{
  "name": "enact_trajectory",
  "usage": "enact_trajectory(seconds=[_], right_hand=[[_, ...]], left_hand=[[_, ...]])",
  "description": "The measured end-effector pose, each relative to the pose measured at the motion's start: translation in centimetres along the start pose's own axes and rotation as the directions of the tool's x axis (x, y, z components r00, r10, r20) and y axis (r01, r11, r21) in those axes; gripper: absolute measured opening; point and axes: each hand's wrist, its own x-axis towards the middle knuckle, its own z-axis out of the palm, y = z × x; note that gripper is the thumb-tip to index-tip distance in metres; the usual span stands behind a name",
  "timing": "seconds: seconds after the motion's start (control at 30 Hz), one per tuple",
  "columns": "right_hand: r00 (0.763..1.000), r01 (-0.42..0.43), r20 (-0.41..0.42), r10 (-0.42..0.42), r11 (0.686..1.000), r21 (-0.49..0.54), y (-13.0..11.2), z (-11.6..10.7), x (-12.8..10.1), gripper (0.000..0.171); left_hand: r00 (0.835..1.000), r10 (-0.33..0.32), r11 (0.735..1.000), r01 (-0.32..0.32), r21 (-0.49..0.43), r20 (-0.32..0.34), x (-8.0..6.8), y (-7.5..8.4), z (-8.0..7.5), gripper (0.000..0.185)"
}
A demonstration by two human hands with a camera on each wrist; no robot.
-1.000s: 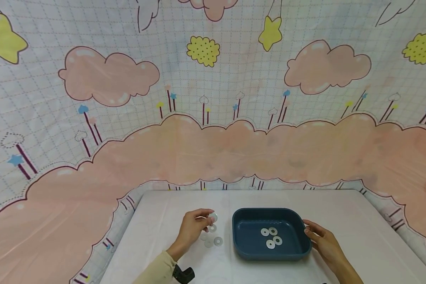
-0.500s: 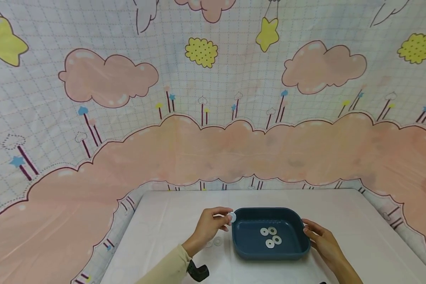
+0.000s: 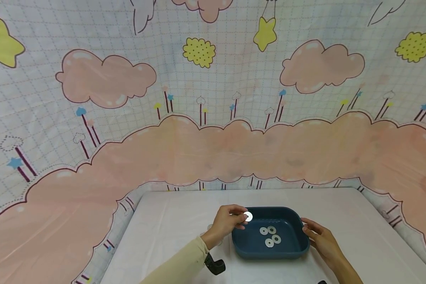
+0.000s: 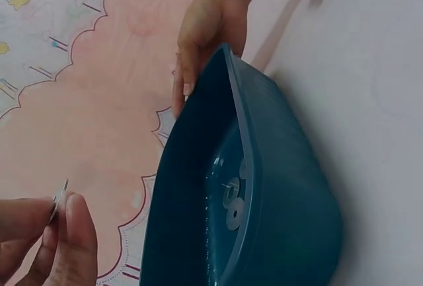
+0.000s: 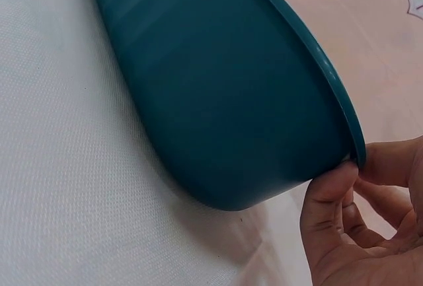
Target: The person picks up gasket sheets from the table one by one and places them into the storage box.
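My left hand [image 3: 244, 219] pinches a flat silver washer [image 3: 248, 216] between thumb and fingertips, just above the left rim of a dark blue tray [image 3: 287, 252]. Several more washers [image 3: 269, 236] lie on the tray's floor. In the left wrist view the pinched washer [image 4: 59, 200] shows edge-on above my fingers [image 4: 69, 246], with the tray [image 4: 284, 187] and its washers [image 4: 232, 201] to the right. My right hand [image 3: 307, 229] holds the tray's right rim. In the right wrist view its thumb [image 5: 334, 197] presses the tray's outer wall [image 5: 218, 88] just under the rim.
The tray sits on a white table [image 3: 170, 221] whose far edge meets a pink and white cartoon backdrop [image 3: 213, 150]. A faint washer [image 3: 210, 227] lies on the table left of my left hand. A black wrist mount [image 3: 214, 265] hangs under my left forearm.
My left hand has lifted a washer from the loose ones on the table and carried it right, to above the tray's left rim. The right hand has stayed on the tray.
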Motion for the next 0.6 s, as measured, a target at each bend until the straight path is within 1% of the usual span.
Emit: enact_trajectory(seconds=[0.27,0.4,0.6], right_hand=[[1.000,0.015,-0.007,-0.014,1.000,0.011,-0.2,0.1,-0.2,0.052],[1.000,0.012,-0.010,-0.012,1.000,0.008,-0.2,0.1,-0.2,0.053],[1.000,0.008,-0.012,-0.008,1.000,0.014,-0.2,0.1,-0.1,0.053]], left_hand=[[1.000,-0.013,1.000,0.013,0.025,0.000,1.4,-0.4,1.8,0.021],[0.999,-0.040,0.999,0.040,0.029,-0.006,2.0,-0.8,2.4,0.019],[0.998,-0.047,0.993,0.050,0.102,-0.031,2.5,-1.6,3.3,0.015]])
